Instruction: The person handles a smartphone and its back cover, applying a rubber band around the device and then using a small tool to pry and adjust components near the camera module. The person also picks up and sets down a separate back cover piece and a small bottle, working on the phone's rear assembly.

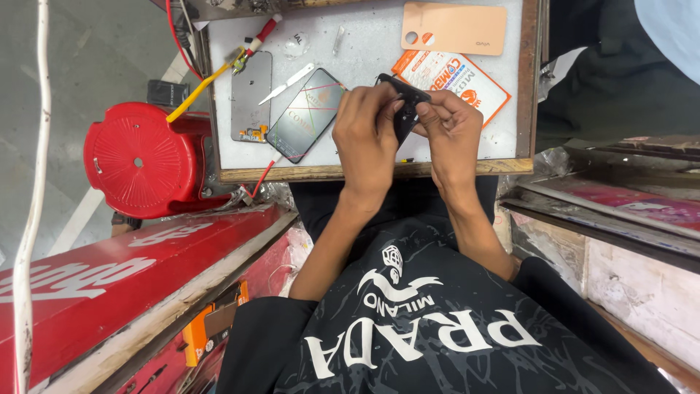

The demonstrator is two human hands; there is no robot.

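Both hands pinching small black phone part (403, 109) | left hand (367, 131) curled tight on its top, right hand (450, 125) fingertips nipping its edge | cracked phone (305, 114) (screen up) just left of left hand | risk: part slipping, snapping under squeeze

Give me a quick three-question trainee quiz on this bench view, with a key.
1. True or false: both the left hand and the right hand grip the small black part.
2. Which lies nearest the left hand? A) phone with cracked screen B) peach back cover C) red stool
3. Fill in: the peach back cover lies at the board's far ____ corner.

Key
1. True; the fingers of both hands pinch it above the board.
2. A; it lies just left of that hand.
3. Right.
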